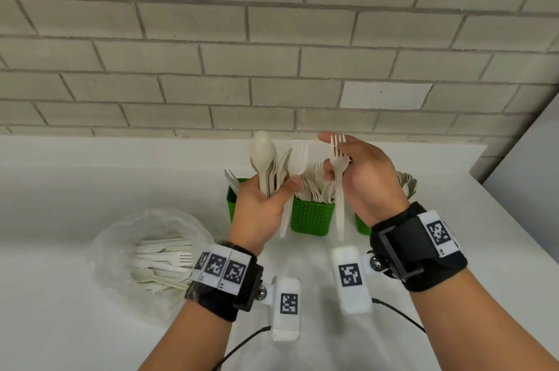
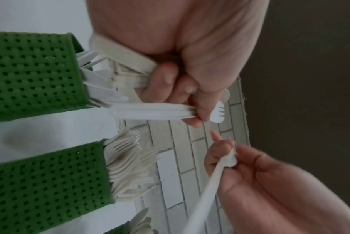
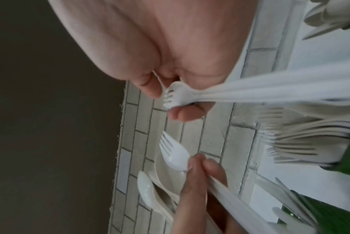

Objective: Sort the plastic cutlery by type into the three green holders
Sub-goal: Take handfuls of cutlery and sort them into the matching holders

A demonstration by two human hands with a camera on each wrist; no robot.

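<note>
Three green perforated holders stand by the wall: the left holder (image 1: 233, 201) has knives, the middle holder (image 1: 313, 218) forks, the right holder (image 1: 361, 224) spoons. My left hand (image 1: 282, 186) is raised in front of them and grips a bunch of spoons (image 1: 264, 159) together with one fork (image 1: 298, 159). In the left wrist view that fork (image 2: 150, 112) is pinched at the thumb tip. My right hand (image 1: 335, 159) pinches a single white fork (image 1: 339, 186) upright, tines up, over the middle holder; the same fork (image 3: 179, 95) appears in the right wrist view.
A clear plastic bag (image 1: 121, 237) with several loose forks and spoons lies on the white counter (image 1: 60, 189) at the left. A grey brick wall (image 1: 272, 53) rises right behind the holders. Cables trail from the wrist cameras near the front edge.
</note>
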